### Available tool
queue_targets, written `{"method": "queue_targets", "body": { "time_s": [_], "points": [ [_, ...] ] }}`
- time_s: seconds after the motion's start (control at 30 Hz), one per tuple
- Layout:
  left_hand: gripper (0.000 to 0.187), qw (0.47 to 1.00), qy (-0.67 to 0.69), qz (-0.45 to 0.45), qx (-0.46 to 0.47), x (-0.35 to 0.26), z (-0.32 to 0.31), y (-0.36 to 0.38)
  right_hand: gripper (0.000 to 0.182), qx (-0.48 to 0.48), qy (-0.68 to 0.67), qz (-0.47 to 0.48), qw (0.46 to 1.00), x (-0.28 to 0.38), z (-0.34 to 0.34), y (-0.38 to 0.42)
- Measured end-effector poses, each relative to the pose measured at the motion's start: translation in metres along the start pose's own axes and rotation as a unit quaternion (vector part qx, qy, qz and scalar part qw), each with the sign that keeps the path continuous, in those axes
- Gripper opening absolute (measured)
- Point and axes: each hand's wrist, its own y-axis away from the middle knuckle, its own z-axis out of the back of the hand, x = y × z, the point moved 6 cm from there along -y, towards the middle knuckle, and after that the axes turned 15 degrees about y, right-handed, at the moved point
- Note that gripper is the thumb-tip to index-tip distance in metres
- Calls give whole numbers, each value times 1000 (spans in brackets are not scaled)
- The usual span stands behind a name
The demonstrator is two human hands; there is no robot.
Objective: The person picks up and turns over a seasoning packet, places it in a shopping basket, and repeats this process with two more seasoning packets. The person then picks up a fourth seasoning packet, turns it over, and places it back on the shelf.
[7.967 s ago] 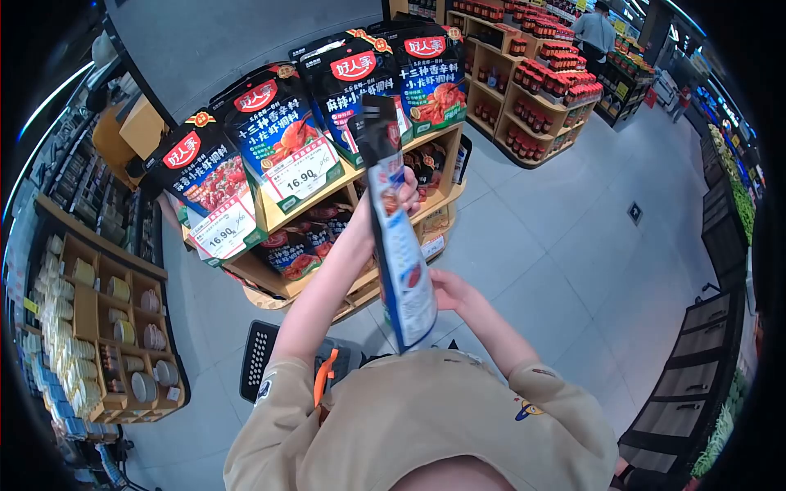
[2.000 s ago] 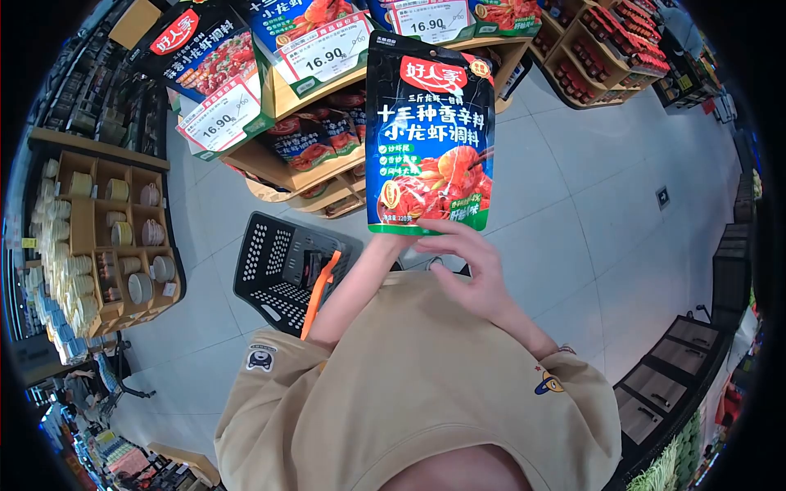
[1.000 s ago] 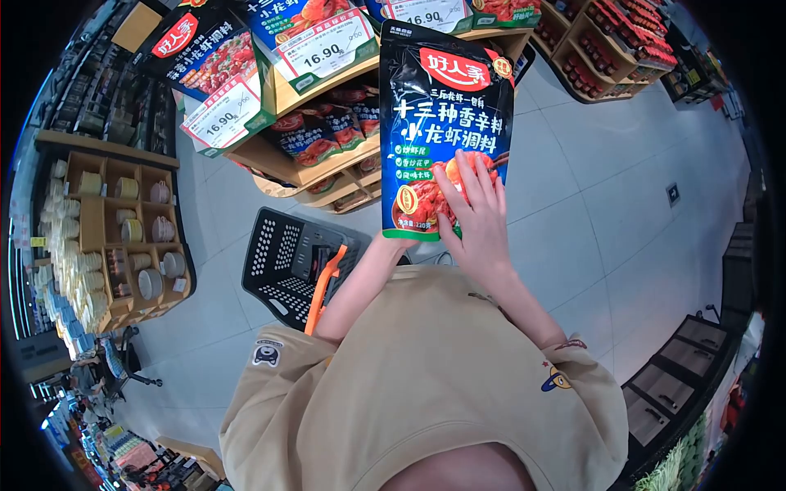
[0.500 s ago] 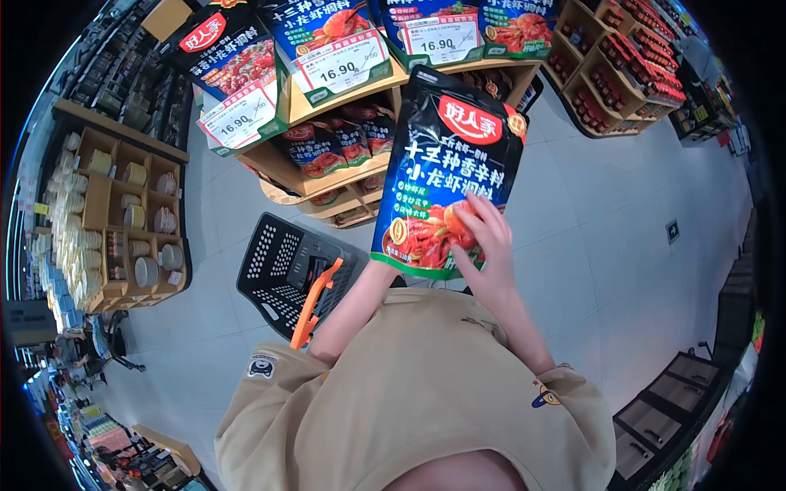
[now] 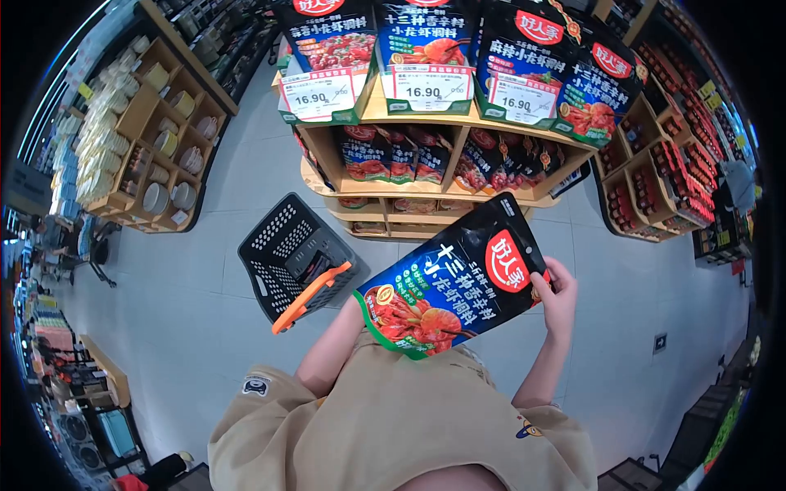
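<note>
A crawfish seasoning pouch (image 5: 442,286), black and blue with a green bottom edge, is tilted in front of my torso with its printed front facing up. My right hand (image 5: 560,299) pinches its upper right edge, the thumb over the front near the red logo. Behind the pouch's lower left end, my left forearm (image 5: 334,345) reaches in and supports it from underneath; the hand itself is hidden. Left of the pouch is a black shopping basket (image 5: 282,245), whose orange handle (image 5: 315,295) stands up close to that forearm. A dark item lies inside the basket.
Ahead stands a wooden display shelf (image 5: 385,111) with similar seasoning pouches (image 5: 524,61) and white price tags (image 5: 423,88). Bowls fill a wooden rack (image 5: 168,135) at left. Red-capped jars (image 5: 675,184) line shelves at right. Grey tile floor (image 5: 213,327) lies between.
My right hand has moved from the pouch's lower front to its upper right edge. The pouch has rotated clockwise and come lower. The display shelf now appears lower and farther right in view.
</note>
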Motion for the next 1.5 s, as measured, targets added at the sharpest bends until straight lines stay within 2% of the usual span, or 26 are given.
{"method": "queue_targets", "body": {
  "time_s": [0.13,0.2,0.23,0.27,0.33,0.37,0.43,0.53,0.6,0.63,0.7,0.73,0.8,0.83,0.87,0.93,0.97,1.0,1.1,1.13,1.17,1.27,1.37,1.4,1.47,1.5],
  "points": [
    [59,998,0,-9,-59,3,16,28,18,30,9,16,999,-7,-21,-4],
    [60,990,-15,-19,-141,-1,25,44,10,10,12,52,999,-1,-29,-4],
    [60,974,-14,-25,-224,-7,31,54,10,19,12,56,998,5,-35,-2],
    [66,997,-63,-28,-40,-14,18,51,8,31,42,73,996,18,-41,2],
    [66,973,-199,-118,20,-39,-1,58,5,38,89,102,990,42,-61,9],
    [67,954,-245,-174,-20,-55,3,67,5,48,118,137,982,50,-75,12],
    [66,905,-319,-267,-93,-81,0,90,6,76,185,209,957,61,-103,20],
    [55,830,-435,-339,-83,-104,-26,124,6,105,271,228,929,61,-144,28],
    [50,704,-609,-356,-88,-104,-58,142,8,118,286,233,922,67,-166,29],
    [50,710,-600,-356,-96,-104,-67,149,7,123,294,238,918,69,-174,29],
    [54,507,-785,-346,-88,-96,-92,157,7,138,303,240,912,76,-192,29],
    [54,513,-780,-345,-94,-98,-93,162,6,167,307,212,913,80,-203,28],
    [53,472,-812,-339,-64,-98,-97,170,6,203,312,176,911,89,-224,25],
    [38,480,-797,-360,-70,-104,-98,175,5,217,304,185,909,94,-235,23],
    [38,488,-793,-356,-74,-114,-94,183,4,230,297,193,907,99,-246,22],
    [21,418,-847,-316,-92,-131,-85,194,4,242,301,178,905,109,-268,21],
    [10,399,-830,-378,-99,-143,-87,203,5,248,302,172,904,111,-279,19],
    [10,407,-827,-375,-103,-154,-85,208,5,254,305,165,903,111,-290,18],
    [10,349,-843,-386,-139,-193,-79,229,13,181,261,172,932,113,-303,13],
    [9,331,-860,-351,-167,-209,-74,235,16,130,220,133,958,106,-299,8],
    [8,340,-841,-381,-180,-224,-67,243,19,74,178,92,977,97,-294,5],
    [6,359,-814,-412,-196,-257,-48,259,20,93,202,2,975,63,-296,7],
    [6,439,-746,-437,-244,-279,-29,266,17,98,221,-89,966,20,-300,20],
    [6,444,-746,-432,-244,-281,-28,265,17,105,229,-134,959,1,-300,27],
    [7,536,-686,-424,-251,-287,-27,263,17,106,250,-137,953,-35,-298,40],
    [7,547,-682,-432,-223,-287,-34,262,17,133,284,-158,936,-55,-296,49]
  ]
}}
